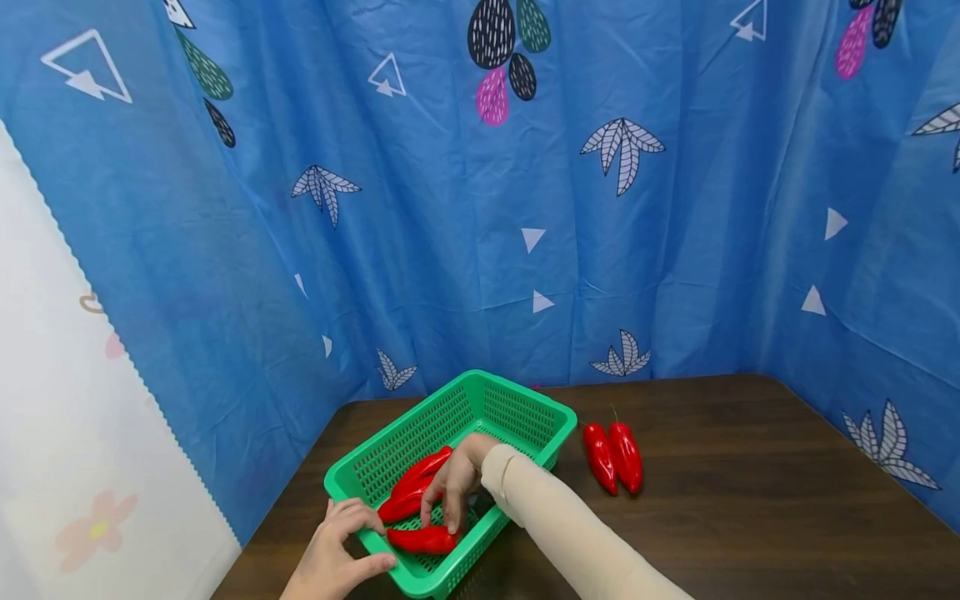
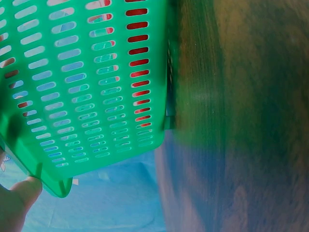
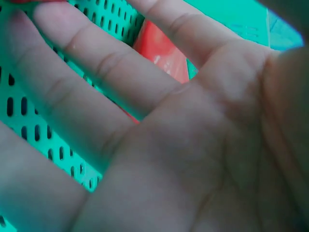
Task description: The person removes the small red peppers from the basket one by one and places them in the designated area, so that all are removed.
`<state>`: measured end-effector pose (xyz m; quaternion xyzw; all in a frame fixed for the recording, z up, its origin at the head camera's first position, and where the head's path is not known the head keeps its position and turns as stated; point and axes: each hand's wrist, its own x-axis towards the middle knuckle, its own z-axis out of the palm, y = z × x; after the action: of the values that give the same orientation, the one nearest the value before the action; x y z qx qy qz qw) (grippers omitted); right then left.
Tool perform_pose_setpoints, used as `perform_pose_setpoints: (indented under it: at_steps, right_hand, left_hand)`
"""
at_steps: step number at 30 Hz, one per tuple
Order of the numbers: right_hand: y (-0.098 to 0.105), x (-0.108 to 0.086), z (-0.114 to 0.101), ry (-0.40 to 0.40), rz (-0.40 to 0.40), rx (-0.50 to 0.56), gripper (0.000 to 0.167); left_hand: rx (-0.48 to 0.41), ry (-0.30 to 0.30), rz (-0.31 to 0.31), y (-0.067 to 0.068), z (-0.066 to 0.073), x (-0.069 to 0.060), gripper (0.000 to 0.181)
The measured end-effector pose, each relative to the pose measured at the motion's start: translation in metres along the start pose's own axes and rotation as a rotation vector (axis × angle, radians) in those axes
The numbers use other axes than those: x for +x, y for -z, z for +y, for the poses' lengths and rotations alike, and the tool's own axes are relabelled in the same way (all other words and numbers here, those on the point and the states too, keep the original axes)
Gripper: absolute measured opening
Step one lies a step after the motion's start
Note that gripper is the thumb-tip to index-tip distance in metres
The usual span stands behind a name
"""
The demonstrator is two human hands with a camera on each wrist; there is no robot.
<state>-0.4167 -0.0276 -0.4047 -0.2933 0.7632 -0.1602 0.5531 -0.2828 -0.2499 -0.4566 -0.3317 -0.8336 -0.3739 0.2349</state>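
Note:
A green perforated plastic basket (image 1: 513, 387) stands on the table. My left hand (image 1: 341, 542) grips its near left corner, fingers over the rim and thumb outside; the left wrist view shows that thumb (image 2: 26, 193) at the rim. My right hand (image 1: 457, 483) reaches inside, its fingertips pinching a red chili pepper (image 1: 422, 540) at the near end. Beyond that one lie more red peppers (image 1: 408, 492) in the basket. The right wrist view shows the palm (image 3: 193, 145) and spread fingers close up, with a red pepper (image 3: 161, 53) behind them. Two red peppers (image 1: 615, 454) lie on the table beyond the basket's right side.
The dark brown wooden table (image 1: 735, 483) extends to the right of the basket. A blue patterned curtain (image 1: 450, 208) hangs behind and to the right. White cloth with flower prints (image 1: 75, 417) hangs at the left. A dark object (image 1: 480, 500) in the basket is partly hidden by the right wrist.

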Motion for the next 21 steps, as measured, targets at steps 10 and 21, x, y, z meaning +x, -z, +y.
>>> perform_pose_setpoints:
  at_steps: [10,21]
  right_hand:
    - [-0.0050,0.0064,-0.0068,-0.015,-0.014,0.031,0.034]
    - [-0.0057,0.0020,-0.0095,-0.017,0.033,0.068,0.039]
  left_hand:
    - [0.055,-0.019,0.001,0.0014,0.0016,0.0002,0.037]
    - [0.058,-0.025,0.004,0.0033,0.0037,0.0010,0.036]
